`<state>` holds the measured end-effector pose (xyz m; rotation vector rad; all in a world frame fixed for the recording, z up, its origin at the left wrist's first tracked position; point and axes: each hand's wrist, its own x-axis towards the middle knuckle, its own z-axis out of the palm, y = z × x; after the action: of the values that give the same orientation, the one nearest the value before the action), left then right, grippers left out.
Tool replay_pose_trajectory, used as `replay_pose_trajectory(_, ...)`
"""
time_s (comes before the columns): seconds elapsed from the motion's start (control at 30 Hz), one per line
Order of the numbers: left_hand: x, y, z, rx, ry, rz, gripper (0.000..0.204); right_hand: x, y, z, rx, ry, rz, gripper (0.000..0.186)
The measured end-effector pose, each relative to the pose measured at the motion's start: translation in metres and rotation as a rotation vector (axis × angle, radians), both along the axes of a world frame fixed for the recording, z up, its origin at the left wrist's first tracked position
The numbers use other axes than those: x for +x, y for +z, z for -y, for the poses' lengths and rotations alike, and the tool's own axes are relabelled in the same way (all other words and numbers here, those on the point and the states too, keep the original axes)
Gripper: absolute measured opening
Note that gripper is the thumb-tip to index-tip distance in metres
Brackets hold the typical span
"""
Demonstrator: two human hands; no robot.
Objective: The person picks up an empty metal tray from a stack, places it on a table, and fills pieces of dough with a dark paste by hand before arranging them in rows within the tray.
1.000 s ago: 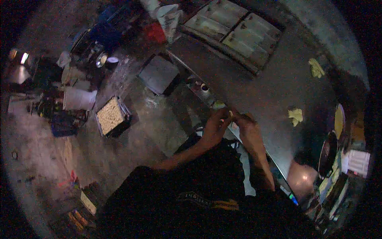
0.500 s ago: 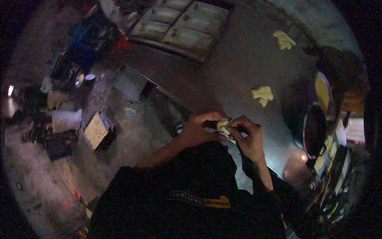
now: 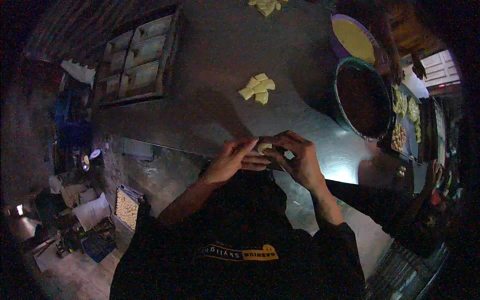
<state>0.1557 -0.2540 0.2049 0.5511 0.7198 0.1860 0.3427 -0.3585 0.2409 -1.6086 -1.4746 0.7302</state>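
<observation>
Over the near edge of the table, my two hands meet around a small piece of pale dough [image 3: 264,147]. My left hand [image 3: 235,160] cups it from below, fingers curled under it. From the other side, the bent fingers and thumb of my right hand [image 3: 300,156] pinch at the dough. The fingers partly cover it. Beyond them on the dark table lies a cluster of cut pale dough pieces [image 3: 257,89], with another dough cluster [image 3: 267,7] farther off. To the right stands a large round bowl [image 3: 339,102] with dark contents I cannot make out.
A purple-rimmed basin [image 3: 338,50] of yellow stuff sits behind the bowl. At far left is a compartmented tray [image 3: 164,82]. Shaped dough pieces [image 3: 399,136] lie on a tray at right. Lower left, a tray of small round pieces [image 3: 126,207] stands below the table.
The view has swung, so the table things now appear farther left and the bowl shows fully. My hands still hold the dough together; my right fingers now reach over it more.
</observation>
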Motion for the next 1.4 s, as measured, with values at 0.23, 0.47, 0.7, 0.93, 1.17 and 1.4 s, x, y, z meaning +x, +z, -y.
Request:
replay_pose_trajectory(0.23, 0.009, 0.014, -0.012, 0.693, -0.396, 0.087, 0.045, 0.0, -0.005, 0.009, -0.034, 0.018, -0.264, 0.022)
replay_pose_trajectory(0.47, -0.012, -0.025, -0.033, 0.775, -0.33, 0.141, 0.033, -0.047, -0.003, -0.009, -0.125, -0.091, 0.08, 0.022)
replay_pose_trajectory(0.7, -0.067, -0.06, -0.065, 0.145, 0.036, 0.042, 0.028, -0.112, -0.039, -0.02, 0.042, 0.166, 0.562, 0.049)
replay_pose_trajectory(0.93, -0.084, -0.031, -0.099, 1.158, -0.11, -0.156, 0.046, -0.136, -0.06, -0.088, 0.012, -0.157, 0.112, 0.048)
replay_pose_trajectory(1.17, -0.138, -0.065, -0.151, 1.227, -0.006, -0.08, 0.046, -0.143, -0.208, -0.083, 0.052, -0.326, 0.209, 0.044)
replay_pose_trajectory(1.4, -0.116, -0.065, -0.158, 1.394, -0.269, -0.141, 0.045, -0.046, -0.174, -0.116, -0.012, -0.755, 0.543, 0.049)
